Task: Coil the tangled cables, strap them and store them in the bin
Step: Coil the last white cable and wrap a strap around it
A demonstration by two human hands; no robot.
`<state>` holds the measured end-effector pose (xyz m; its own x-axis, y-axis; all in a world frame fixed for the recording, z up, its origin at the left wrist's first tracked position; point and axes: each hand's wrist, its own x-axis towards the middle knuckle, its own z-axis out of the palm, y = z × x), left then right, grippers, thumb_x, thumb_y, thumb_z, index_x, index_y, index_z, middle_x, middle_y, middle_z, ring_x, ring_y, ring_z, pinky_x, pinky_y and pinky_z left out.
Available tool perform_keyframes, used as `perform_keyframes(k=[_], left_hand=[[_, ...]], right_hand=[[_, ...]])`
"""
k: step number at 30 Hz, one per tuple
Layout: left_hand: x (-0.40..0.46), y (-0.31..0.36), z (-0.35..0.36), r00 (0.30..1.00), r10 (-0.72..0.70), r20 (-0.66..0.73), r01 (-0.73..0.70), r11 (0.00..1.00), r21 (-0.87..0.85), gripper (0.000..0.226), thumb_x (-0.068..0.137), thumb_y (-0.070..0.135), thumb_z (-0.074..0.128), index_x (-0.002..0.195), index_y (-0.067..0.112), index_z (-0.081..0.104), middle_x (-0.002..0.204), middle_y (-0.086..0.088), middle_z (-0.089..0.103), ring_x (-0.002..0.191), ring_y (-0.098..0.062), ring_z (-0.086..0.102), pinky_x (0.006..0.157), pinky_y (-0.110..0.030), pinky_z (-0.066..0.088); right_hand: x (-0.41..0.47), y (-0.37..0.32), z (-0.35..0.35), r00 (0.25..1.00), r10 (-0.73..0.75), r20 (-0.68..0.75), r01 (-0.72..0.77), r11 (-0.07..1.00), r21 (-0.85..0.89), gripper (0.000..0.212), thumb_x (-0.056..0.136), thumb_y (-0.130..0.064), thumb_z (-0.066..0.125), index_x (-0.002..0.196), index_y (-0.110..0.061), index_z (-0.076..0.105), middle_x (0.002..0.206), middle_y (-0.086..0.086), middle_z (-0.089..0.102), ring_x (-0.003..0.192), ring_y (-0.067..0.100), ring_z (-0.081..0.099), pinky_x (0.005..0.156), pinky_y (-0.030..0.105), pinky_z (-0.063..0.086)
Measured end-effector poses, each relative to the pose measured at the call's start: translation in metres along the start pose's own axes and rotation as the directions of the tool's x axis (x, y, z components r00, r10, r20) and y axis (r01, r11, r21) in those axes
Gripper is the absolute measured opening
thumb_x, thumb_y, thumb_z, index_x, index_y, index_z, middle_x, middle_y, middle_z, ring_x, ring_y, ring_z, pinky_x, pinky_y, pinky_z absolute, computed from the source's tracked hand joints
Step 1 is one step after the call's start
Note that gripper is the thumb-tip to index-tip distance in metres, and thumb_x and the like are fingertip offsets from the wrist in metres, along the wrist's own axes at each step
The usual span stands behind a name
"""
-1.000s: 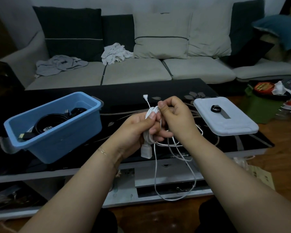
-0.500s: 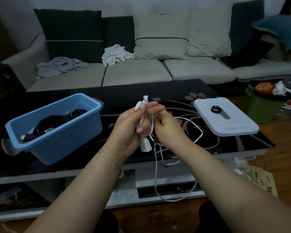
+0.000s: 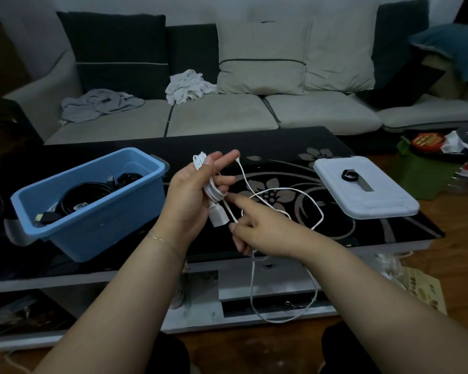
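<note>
Left hand [image 3: 189,201]: raised over the near edge of the coffee table [image 3: 281,147], thumb and lower fingers curled round a bundle of white turns; the index finger stands straight, probably to keep the loops open for the next turn.
Right hand [image 3: 265,228]: just right of the left hand and a little lower, index finger pointing at the bundle, the other fingers curled on the loose strand, feeding it in.
White cable [image 3: 214,193]: partly coiled in the left hand, its white plug [image 3: 218,215] hanging below the palm; the small free end sticks up beside the raised index finger.
Loose length [image 3: 295,193]: one loop arcs right of the hands above the table, another droops below the table's front edge. By my judgement, several turns remain before strapping.
Blue bin [image 3: 92,211]: left of the hands on the table, open, with black cables [image 3: 84,195] already coiled inside; placed within easy reach for dropping the finished coil.
White lid [image 3: 368,190]: right of the hands on the table, lying flat, likely the bin's cover set aside.
Black strap [image 3: 349,175]: a small dark ring resting on the lid, apparently kept ready for binding this coil.
Sofa [image 3: 222,114]: behind the table, with crumpled cloths on its seat.
</note>
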<state>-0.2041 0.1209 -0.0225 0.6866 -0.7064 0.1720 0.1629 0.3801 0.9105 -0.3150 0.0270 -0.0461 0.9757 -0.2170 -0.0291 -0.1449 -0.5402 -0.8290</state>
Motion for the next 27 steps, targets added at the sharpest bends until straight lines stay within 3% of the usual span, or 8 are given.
perform_keyframes(k=[4, 7, 11, 14, 18, 23, 25, 27], left_hand=[[0.000, -0.004, 0.002, 1.000, 0.011, -0.021, -0.008, 0.993, 0.116, 0.033, 0.103, 0.019, 0.038, 0.129, 0.001, 0.043, 0.116, -0.006, 0.069, 0.065, -0.007, 0.065, 0.059, -0.016, 0.050], [-0.001, -0.007, 0.004, 0.998, 0.062, -0.028, -0.054, 0.972, 0.228, 0.029, 0.104, 0.019, 0.036, 0.127, 0.005, 0.045, 0.113, -0.001, 0.070, 0.068, -0.008, 0.068, 0.065, -0.019, 0.053], [-0.001, -0.009, 0.003, 0.995, 0.097, -0.016, -0.083, 0.919, 0.386, 0.028, 0.104, 0.019, 0.034, 0.129, 0.008, 0.041, 0.119, -0.001, 0.066, 0.074, -0.009, 0.070, 0.067, -0.018, 0.053], [-0.003, -0.011, 0.006, 0.997, 0.076, 0.020, -0.076, 0.859, 0.507, 0.032, 0.104, 0.018, 0.034, 0.133, 0.007, 0.037, 0.126, -0.004, 0.062, 0.071, -0.007, 0.070, 0.063, -0.016, 0.051], [-0.005, -0.019, 0.005, 0.984, 0.132, 0.118, -0.175, 0.618, 0.766, 0.016, 0.102, 0.029, 0.040, 0.115, 0.033, 0.049, 0.114, 0.010, 0.067, 0.087, -0.014, 0.070, 0.089, -0.039, 0.052], [-0.003, -0.022, 0.002, 0.982, 0.134, 0.130, -0.178, 0.454, 0.873, 0.035, 0.097, 0.043, 0.037, 0.121, 0.021, 0.048, 0.117, 0.010, 0.068, 0.097, -0.019, 0.067, 0.093, -0.045, 0.048], [-0.001, -0.025, 0.000, 0.979, 0.108, 0.174, -0.203, 0.393, 0.897, 0.022, 0.100, 0.040, 0.036, 0.112, 0.025, 0.048, 0.111, 0.008, 0.070, 0.089, -0.016, 0.068, 0.090, -0.044, 0.049], [-0.001, -0.025, 0.001, 0.973, 0.094, 0.212, -0.231, 0.334, 0.914, 0.031, 0.101, 0.040, 0.034, 0.109, 0.015, 0.050, 0.115, 0.008, 0.069, 0.089, -0.018, 0.067, 0.089, -0.043, 0.048]], right_hand=[[-0.001, 0.000, -0.002, 0.997, -0.012, -0.074, 0.000, 0.988, -0.158, 0.006, 0.099, -0.023, 0.045, 0.104, -0.024, 0.048, 0.063, -0.005, 0.063, 0.057, 0.014, 0.057, 0.064, 0.039, 0.053], [0.000, 0.002, -0.006, 0.992, -0.050, -0.114, 0.009, 0.942, -0.336, 0.008, 0.098, -0.032, 0.045, 0.104, -0.033, 0.050, 0.064, -0.003, 0.065, 0.059, 0.008, 0.059, 0.069, 0.036, 0.053], [-0.006, 0.000, -0.011, 0.999, 0.018, 0.039, -0.006, 0.957, -0.288, 0.024, 0.096, -0.031, 0.050, 0.120, -0.029, 0.045, 0.066, -0.002, 0.067, 0.057, 0.004, 0.060, 0.064, 0.029, 0.051], [-0.009, -0.002, -0.020, 0.992, 0.058, 0.111, -0.024, 0.958, -0.287, 0.008, 0.095, -0.023, 0.052, 0.102, -0.020, 0.050, 0.065, -0.001, 0.069, 0.050, 0.003, 0.056, 0.054, 0.023, 0.043], [-0.013, 0.001, -0.031, 0.989, 0.066, 0.134, -0.029, 0.965, -0.259, 0.006, 0.097, -0.025, 0.049, 0.102, -0.023, 0.047, 0.059, 0.002, 0.067, 0.057, 0.019, 0.061, 0.061, 0.035, 0.050], [-0.021, 0.003, -0.040, 0.945, 0.173, 0.279, -0.087, 0.951, -0.295, 0.031, 0.098, -0.019, 0.046, 0.125, -0.031, 0.036, 0.065, 0.000, 0.063, 0.054, 0.007, 0.061, 0.059, 0.024, 0.050], [-0.021, 0.004, -0.044, 0.943, 0.178, 0.282, -0.089, 0.949, -0.302, 0.018, 0.098, -0.021, 0.047, 0.115, -0.024, 0.044, 0.068, 0.001, 0.062, 0.057, 0.010, 0.060, 0.061, 0.027, 0.047], [-0.021, 0.005, -0.049, 0.954, 0.169, 0.247, -0.092, 0.951, -0.295, 0.008, 0.098, -0.025, 0.048, 0.103, -0.020, 0.051, 0.068, 0.001, 0.060, 0.061, 0.014, 0.060, 0.063, 0.033, 0.046]])
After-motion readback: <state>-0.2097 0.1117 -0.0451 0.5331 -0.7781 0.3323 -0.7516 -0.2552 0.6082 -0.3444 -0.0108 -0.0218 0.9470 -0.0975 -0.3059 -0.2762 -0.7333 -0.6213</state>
